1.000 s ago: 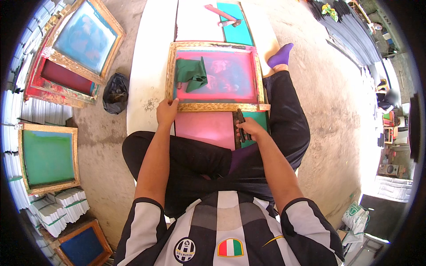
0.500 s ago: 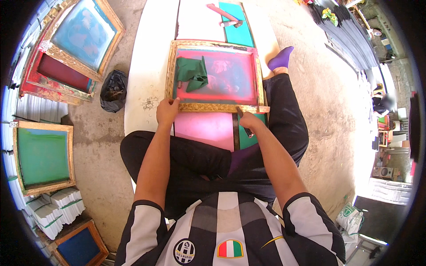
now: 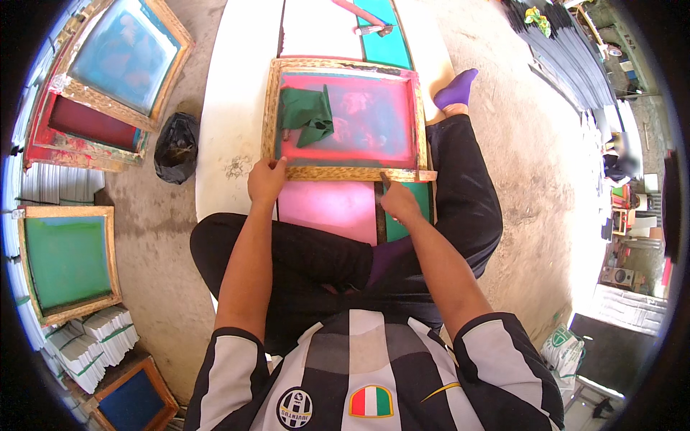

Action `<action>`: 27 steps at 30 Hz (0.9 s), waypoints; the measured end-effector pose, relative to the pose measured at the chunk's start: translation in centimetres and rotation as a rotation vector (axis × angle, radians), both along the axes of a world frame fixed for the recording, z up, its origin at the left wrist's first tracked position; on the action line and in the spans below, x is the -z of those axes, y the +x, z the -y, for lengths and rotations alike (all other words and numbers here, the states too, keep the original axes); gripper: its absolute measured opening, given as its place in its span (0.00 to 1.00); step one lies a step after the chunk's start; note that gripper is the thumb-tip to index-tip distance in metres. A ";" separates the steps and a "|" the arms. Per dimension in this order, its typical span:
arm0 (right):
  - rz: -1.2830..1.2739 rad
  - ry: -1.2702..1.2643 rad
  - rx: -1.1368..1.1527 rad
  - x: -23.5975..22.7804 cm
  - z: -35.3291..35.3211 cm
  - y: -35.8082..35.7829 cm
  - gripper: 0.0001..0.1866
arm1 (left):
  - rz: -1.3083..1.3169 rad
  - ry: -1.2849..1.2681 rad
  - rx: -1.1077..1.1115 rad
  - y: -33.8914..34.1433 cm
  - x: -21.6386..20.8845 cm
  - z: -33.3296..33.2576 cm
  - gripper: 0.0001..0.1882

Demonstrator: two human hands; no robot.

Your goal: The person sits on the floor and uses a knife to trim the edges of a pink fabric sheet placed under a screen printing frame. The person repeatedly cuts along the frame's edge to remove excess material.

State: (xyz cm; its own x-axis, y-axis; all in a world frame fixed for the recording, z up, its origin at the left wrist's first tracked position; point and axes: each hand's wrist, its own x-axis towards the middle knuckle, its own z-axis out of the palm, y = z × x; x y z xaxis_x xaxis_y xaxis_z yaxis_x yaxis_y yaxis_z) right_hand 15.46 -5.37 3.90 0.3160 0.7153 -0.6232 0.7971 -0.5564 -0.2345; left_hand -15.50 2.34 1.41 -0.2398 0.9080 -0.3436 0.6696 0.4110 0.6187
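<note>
A wooden screen printing frame (image 3: pixel 338 174), its mesh stained pink and blue, lies across the board in front of me. My left hand (image 3: pixel 267 179) grips its near left corner, thumb on the near rail. In my right hand (image 3: pixel 401 202) is a slim dark tool (image 3: pixel 386 180), its tip against the near rail toward the right; its exact kind is hard to make out. A crumpled green cloth (image 3: pixel 310 115) rests on the left part of the mesh. What looks like a bare wooden strip end (image 3: pixel 427 175) sticks out at the near right corner.
Under the frame is a white board (image 3: pixel 230 93) with pink and teal panels. Small dark wiry bits (image 3: pixel 238 168) lie left of my hand. A hammer (image 3: pixel 374 30) and red strip are beyond. A black plastic bag (image 3: pixel 177 147) and several other screens (image 3: pixel 68 262) stand left.
My right hand and its tool have shifted slightly left along the near rail. The left hand keeps its grip on the corner. The whole view has shifted a little.
</note>
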 end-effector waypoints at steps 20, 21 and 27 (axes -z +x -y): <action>-0.089 0.281 0.115 3.9 2.3 -0.2 0.18 | 0.052 0.112 0.040 -0.4 0.8 0.6 0.26; -0.099 0.294 0.114 4.1 2.4 -0.1 0.18 | 0.027 0.116 0.049 -0.6 0.9 0.5 0.26; -0.075 0.323 0.098 4.0 2.4 0.1 0.18 | 0.024 0.162 0.090 -0.2 0.8 1.0 0.24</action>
State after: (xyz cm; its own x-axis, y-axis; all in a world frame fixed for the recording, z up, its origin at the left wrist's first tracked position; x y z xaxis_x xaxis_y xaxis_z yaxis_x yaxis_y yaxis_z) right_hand 15.58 -7.74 -0.07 0.3548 0.8481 -0.3935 0.7171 -0.5169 -0.4675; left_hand -15.65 1.34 0.63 -0.1482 0.9695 -0.1954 0.6833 0.2432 0.6885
